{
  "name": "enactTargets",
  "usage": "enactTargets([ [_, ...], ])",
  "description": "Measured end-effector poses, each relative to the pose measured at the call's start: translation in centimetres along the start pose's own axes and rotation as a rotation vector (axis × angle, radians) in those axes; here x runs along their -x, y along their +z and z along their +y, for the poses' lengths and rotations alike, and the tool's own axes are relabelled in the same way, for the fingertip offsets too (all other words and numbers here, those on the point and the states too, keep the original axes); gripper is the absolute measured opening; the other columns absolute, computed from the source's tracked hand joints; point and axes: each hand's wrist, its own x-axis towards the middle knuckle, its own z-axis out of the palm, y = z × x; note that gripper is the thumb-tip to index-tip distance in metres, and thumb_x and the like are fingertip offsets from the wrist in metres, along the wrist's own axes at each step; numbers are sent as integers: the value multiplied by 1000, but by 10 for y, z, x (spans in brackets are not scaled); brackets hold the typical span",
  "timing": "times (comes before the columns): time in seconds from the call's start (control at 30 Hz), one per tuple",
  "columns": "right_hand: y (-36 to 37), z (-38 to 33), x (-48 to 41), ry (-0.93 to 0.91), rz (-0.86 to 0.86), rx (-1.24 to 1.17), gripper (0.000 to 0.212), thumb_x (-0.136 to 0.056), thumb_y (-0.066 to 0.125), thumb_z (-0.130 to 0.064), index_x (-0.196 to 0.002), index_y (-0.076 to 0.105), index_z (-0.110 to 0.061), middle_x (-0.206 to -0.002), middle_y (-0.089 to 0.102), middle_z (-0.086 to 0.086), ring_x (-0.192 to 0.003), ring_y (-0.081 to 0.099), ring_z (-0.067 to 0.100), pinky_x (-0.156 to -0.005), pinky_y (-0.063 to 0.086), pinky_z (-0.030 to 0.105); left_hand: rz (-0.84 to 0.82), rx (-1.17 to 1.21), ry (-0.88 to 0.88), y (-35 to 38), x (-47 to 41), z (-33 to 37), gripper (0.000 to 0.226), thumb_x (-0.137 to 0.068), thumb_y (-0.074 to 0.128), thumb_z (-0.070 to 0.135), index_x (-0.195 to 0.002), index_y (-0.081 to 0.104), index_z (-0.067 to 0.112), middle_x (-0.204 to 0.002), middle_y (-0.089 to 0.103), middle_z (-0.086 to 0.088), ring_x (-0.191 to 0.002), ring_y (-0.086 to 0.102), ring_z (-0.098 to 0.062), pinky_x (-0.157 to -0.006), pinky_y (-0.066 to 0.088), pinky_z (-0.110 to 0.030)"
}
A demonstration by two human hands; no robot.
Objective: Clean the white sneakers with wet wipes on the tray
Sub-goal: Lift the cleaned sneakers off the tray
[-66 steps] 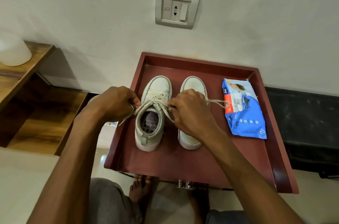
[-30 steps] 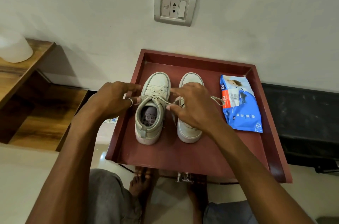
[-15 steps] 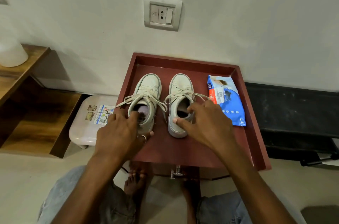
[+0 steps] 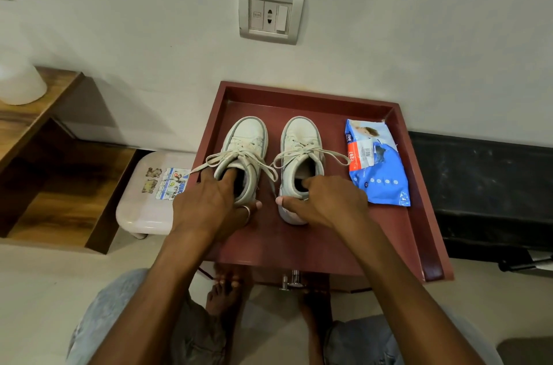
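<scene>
Two white shoes sit side by side on the red tray [image 4: 419,215]. The left hand [image 4: 209,203] has its grip on the left shoe [image 4: 247,140], fingers inside. The right hand [image 4: 326,203] holds the right shoe [image 4: 302,137] the same way. The wipes pack [image 4: 380,173] lies at three o'clock. Best to lift one shoe only and keep a hand free for a wipe.

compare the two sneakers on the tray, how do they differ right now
The left sneaker has one lace end trailing out over the tray rim; the right sneaker has one lace end reaching the wipes pack. The left hand hides the left sneaker's heel; the right sneaker's heel shows under the right hand. Both are white, upright, toes to the wall.
</scene>
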Motion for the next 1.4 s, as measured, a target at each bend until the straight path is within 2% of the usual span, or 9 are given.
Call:
enactTargets([
  [0.2, 10, -4, 13, -42, 126, -10, 74, -90, 47, -65, -150, 27, -28, -122, 63, 11, -111, 60, 34, -81, 48, 39, 52, 4, 19, 1, 4, 10, 73, -89, 53, 66, -146, 32, 27, -135, 47, -10, -108, 62, -33, -71, 39, -34],
  [0.33, 14, -7, 15, -37, 162, -19, 77, -92, 45, -64, -153, 20, -24, -124, 63, 11, -110, 61, 34, -81, 48, 39, 69, 5, 23, 4, 6, 15, 75, -89, 52, 67, -146, 32, 23, -132, 48, -13, -103, 64, -34, -71, 43, -34],
  [0.43, 16, -8, 16, -16, 190, 12, 78, -90, 47, -67, -150, 24, -24, -130, 55, 13, -114, 57, 33, -82, 47, 38, 53, 36, 28, 9, 8, 18, 77, -88, 54, 67, -145, 31, 22, -137, 42, -13, -100, 65, -35, -74, 50, -38],
  [0.57, 19, -13, 16, 4, 295, -33, 70, -86, 55, -68, -137, 39, -22, -140, 31, 13, -121, 44, 33, -86, 48, 40, 120, 126, 58, 15, 13, 20, 74, -85, 67, 58, -140, 35, 20, -155, 19, -13, -95, 67, -34, -74, 58, -41],
  [0.67, 22, -17, 17, -24, 398, -12, 62, -85, 64, -59, -130, 46, -20, -135, 33, 10, -117, 44, 29, -79, 50, 36, 247, 178, 40, 15, 21, 27, 62, -82, 75, 46, -127, 48, 13, -144, 28, -13, -90, 65, -33, -70, 60, -42],
  [0.8, 25, -18, 17, -55, 470, -18, 52, -84, 69, -49, -123, 55, -17, -130, 42, 8, -109, 47, 31, -81, 48, 39, 253, 69, 63, 15, 29, 31, 49, -91, 63, 46, -126, 48, 16, -128, 36, -5, -96, 57, -26, -67, 56, -35],
  [1.0, 33, -16, 6, -185, 332, -136, 41, -92, 60, -44, -117, 60, -12, -124, 57, 8, -105, 60, 31, -85, 44, 38, 167, 39, 129, 17, 19, 28, 62, -93, 60, 42, -144, 35, 17, -147, 37, 0, -118, 54, -30, -84, 56, -38],
  [1.2, 38, -16, 1, -185, 344, -166, 57, -93, 56, -32, -143, 42, -9, -147, 45, 9, -113, 60, 33, -91, 48, 39, 185, -5, 137, 21, 14, 33, 65, -97, 53, 38, -150, 28, 11, -153, 33, -4, -105, 62, -33, -74, 50, -36],
  [1.4, 38, -20, 17, -247, 330, -131, 57, -93, 55, -23, -145, 42, -6, -150, 41, 14, -119, 57, 34, -93, 47, 39, 187, -66, 191, 21, 22, 38, 61, -97, 53, 27, -151, 29, 9, -157, 33, -7, -94, 66, -36, -66, 45, -37],
])
